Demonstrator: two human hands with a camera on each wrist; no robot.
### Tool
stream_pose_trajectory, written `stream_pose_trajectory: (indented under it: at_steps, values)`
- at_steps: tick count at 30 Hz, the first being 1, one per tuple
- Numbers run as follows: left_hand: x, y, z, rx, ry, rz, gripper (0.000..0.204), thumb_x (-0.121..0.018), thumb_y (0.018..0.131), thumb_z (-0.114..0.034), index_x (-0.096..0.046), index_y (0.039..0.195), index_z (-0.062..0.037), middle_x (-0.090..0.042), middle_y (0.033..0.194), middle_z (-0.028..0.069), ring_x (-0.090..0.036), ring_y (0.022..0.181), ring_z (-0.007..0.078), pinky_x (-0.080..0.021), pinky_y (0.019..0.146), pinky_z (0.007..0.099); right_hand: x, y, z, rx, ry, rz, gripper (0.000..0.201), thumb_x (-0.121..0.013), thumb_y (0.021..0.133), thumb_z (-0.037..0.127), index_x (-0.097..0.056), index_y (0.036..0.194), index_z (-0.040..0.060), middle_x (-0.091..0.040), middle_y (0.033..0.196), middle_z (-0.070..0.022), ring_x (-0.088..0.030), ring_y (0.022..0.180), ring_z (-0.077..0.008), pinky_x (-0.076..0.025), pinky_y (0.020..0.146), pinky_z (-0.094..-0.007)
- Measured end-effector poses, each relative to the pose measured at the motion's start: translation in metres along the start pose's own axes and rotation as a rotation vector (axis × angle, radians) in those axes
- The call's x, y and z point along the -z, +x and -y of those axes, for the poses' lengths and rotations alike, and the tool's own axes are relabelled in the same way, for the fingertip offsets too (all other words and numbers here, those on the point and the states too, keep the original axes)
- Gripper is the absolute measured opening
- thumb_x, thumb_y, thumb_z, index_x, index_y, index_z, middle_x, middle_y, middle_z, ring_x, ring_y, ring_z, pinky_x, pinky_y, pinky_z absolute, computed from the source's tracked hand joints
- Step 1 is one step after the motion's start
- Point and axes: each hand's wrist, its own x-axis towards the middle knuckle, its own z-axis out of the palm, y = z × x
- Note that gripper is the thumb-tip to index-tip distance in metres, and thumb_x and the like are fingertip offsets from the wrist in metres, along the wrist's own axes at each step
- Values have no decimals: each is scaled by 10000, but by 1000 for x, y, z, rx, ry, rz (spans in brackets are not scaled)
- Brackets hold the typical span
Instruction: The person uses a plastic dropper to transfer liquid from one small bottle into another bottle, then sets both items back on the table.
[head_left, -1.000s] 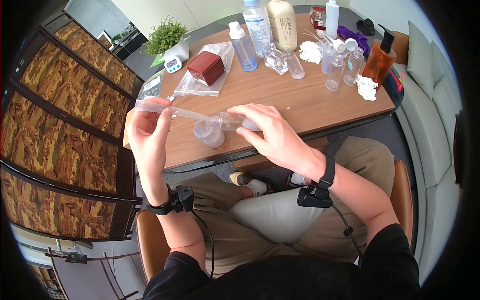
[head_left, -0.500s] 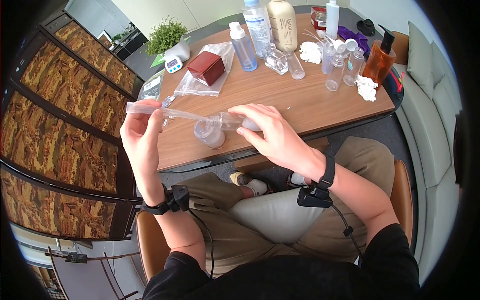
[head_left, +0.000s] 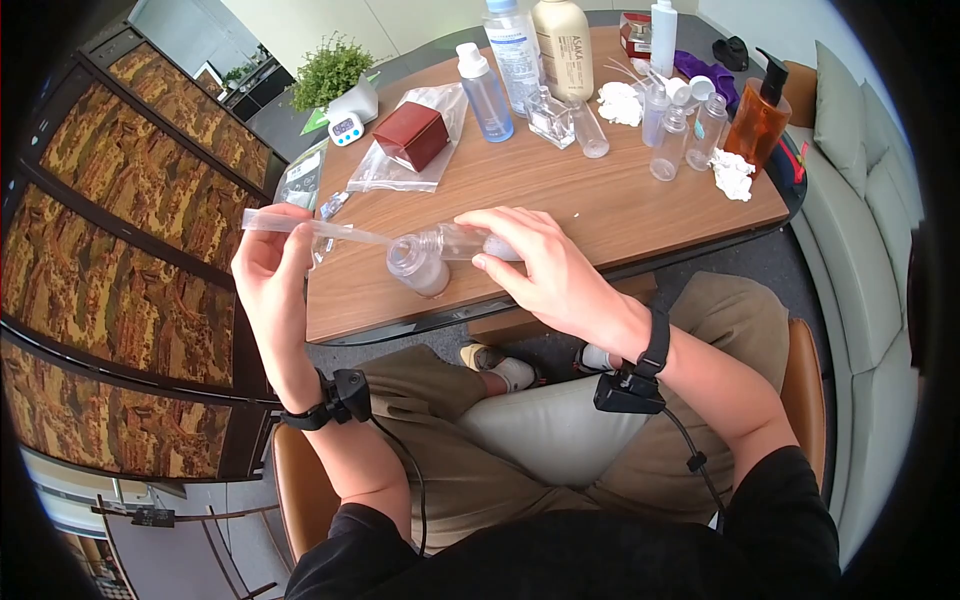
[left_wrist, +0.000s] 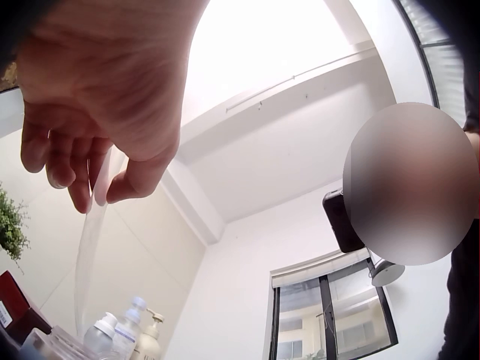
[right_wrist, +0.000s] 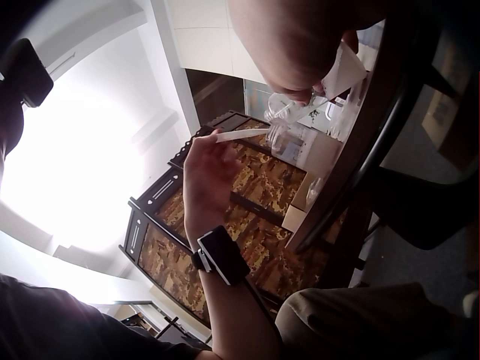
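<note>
My left hand pinches a long, translucent plastic pipette between thumb and fingers. Its wide end sticks out past the fingers, and it tapers toward the mouth of an open, cloudy-looking bottle upright on the table. In the left wrist view the pipette hangs from the fingertips. My right hand holds a small clear bottle lying sideways, its threaded neck pointing left beside the upright bottle's rim. Fingers hide part of its base. From the right wrist, the upright bottle shows beyond the right hand.
The wooden table bears a red box on a plastic bag, a potted plant and a small timer. Farther back stand a blue bottle, several clear bottles, crumpled tissues and an amber pump bottle.
My left hand has drawn leftward and slightly down with the pipette, so its tip has shifted left from the sideways bottle's neck to the upright bottle's mouth. The right hand stays in place.
</note>
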Motion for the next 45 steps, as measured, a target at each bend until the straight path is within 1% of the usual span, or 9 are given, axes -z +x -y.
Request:
stream_pose_trajectory:
  at_steps: [2,14,27,30,33,35,42,44,45]
  values:
    - [-1,0,1,28,27,46,119,-729,1047,-40,-735,1156,7,-713,1001,-9,-560,812,31,-439,701,221,-1,0,0,7,-3,-6,389,-693,1030,100,-660,1411,29,-731,1298,-175,-679,1205,-379,-477,1096,-479]
    - [-21,-3,7,137,188,333,148,-796,990,-96,-795,1094,10,-592,739,-93,-425,655,-7,-312,573,229,-1,0,-1,22,-9,-20,384,-690,1035,106,-661,1409,27,-733,1307,-171,-684,1208,-374,-476,1102,-483]
    - [-21,-3,7,120,235,348,162,-806,982,-111,-814,1094,6,-569,708,-86,-415,639,1,-300,566,242,-4,0,2,78,-33,-82,380,-685,1009,75,-655,1382,5,-744,1188,-180,-699,1095,-380,-502,1035,-514]
    - [-19,-1,2,160,303,384,192,-805,1008,-116,-796,1135,27,-718,866,-27,-571,730,23,-452,659,217,-3,0,2,82,-41,-85,380,-689,1011,76,-651,1384,10,-741,1174,-176,-698,1083,-379,-503,1028,-513]
    - [-22,-2,2,163,291,382,191,-804,1007,-115,-795,1133,28,-723,872,-25,-569,730,23,-450,659,216,-3,0,2,82,-46,-82,380,-690,1012,76,-648,1385,14,-739,1167,-173,-697,1078,-377,-503,1024,-510]
    - [-24,-3,6,133,250,343,166,-805,983,-109,-809,1097,12,-576,712,-84,-417,643,1,-299,568,240,-3,0,2,84,-45,-81,380,-690,1013,76,-646,1386,15,-738,1164,-172,-697,1075,-375,-503,1022,-507]
    - [-23,-3,5,135,213,339,167,-802,987,-112,-811,1097,12,-584,721,-84,-420,648,4,-307,575,237,-1,-1,3,31,-24,-40,383,-691,1029,97,-652,1405,30,-731,1251,-162,-679,1162,-365,-476,1087,-493]
    - [-17,-1,6,185,275,384,199,-810,1012,-134,-799,1137,20,-756,926,-15,-599,765,26,-482,677,224,0,-1,4,-18,-8,0,392,-692,1044,119,-656,1428,48,-722,1331,-153,-659,1247,-358,-451,1145,-481]
    - [-16,-1,6,185,275,383,199,-810,1012,-134,-799,1137,20,-756,926,-15,-599,765,26,-482,677,224,1,-1,4,-19,-5,2,390,-692,1043,118,-656,1425,46,-723,1319,-155,-660,1236,-361,-453,1139,-481]
